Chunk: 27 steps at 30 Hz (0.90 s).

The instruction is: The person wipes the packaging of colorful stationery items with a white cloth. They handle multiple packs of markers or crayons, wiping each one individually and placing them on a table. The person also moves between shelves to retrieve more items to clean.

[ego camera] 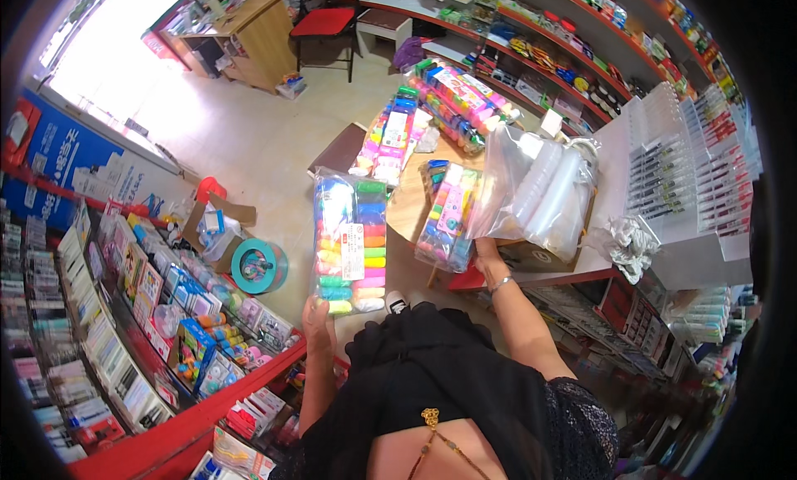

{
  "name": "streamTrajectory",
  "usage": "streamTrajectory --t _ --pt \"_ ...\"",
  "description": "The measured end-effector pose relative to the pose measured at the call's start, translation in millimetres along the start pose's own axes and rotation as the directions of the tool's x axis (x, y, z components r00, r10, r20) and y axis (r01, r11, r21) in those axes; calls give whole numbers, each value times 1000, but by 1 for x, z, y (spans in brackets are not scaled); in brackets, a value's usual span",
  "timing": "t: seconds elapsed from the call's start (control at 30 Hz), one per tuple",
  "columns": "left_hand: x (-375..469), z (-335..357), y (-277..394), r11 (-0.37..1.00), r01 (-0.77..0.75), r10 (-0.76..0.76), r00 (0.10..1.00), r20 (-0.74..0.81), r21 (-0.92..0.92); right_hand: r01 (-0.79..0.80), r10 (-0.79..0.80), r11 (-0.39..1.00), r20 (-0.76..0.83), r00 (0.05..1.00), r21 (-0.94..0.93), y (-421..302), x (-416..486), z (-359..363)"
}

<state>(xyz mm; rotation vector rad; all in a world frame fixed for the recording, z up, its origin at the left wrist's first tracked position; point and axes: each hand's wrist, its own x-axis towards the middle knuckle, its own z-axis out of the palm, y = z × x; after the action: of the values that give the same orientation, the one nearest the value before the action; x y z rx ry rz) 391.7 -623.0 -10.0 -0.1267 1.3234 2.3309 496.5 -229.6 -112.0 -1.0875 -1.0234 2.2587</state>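
Observation:
My left hand point(319, 323) holds a clear packet of multicoloured sticks point(368, 256), apparently modelling clay, by its lower left corner. The packet is upright in the view, with a white printed label on its front. My right hand point(488, 253), a bracelet at its wrist, is at the lower edge of a clear plastic bag point(507, 187). The bag hides its fingers, so its grip is unclear. Just left of that hand is a similar packet with a pink label point(449, 215). White rolls of plastic point(551, 194) lie inside the bag, over a cardboard box point(542, 256).
More colourful packets point(457, 97) are piled on a round wooden table point(405, 215). A brown stool point(339, 149) stands beside it. To the left are a turquoise-rimmed tub point(258, 266), an open carton point(215, 231) and a red-edged display shelf point(205, 396). Pen racks point(660, 175) stand at right.

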Motion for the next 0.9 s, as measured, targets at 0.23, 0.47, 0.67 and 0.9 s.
streamTrajectory --t 0.23,0.47,0.67,0.9 --pt "59 37 -32 991 130 -123 980 154 -34 165 -271 855 -153 950 -492 2 0 9" --pt "103 132 -72 930 365 -325 872 367 -42 80 -131 579 4 991 -812 33 -78 -10" --pt "131 172 -119 823 539 -566 743 358 180 -246 222 869 -106 969 -430 48 -123 -39" --pt "128 172 -111 712 446 -626 753 203 543 -372 273 853 -293 916 -368 61 -178 -72"
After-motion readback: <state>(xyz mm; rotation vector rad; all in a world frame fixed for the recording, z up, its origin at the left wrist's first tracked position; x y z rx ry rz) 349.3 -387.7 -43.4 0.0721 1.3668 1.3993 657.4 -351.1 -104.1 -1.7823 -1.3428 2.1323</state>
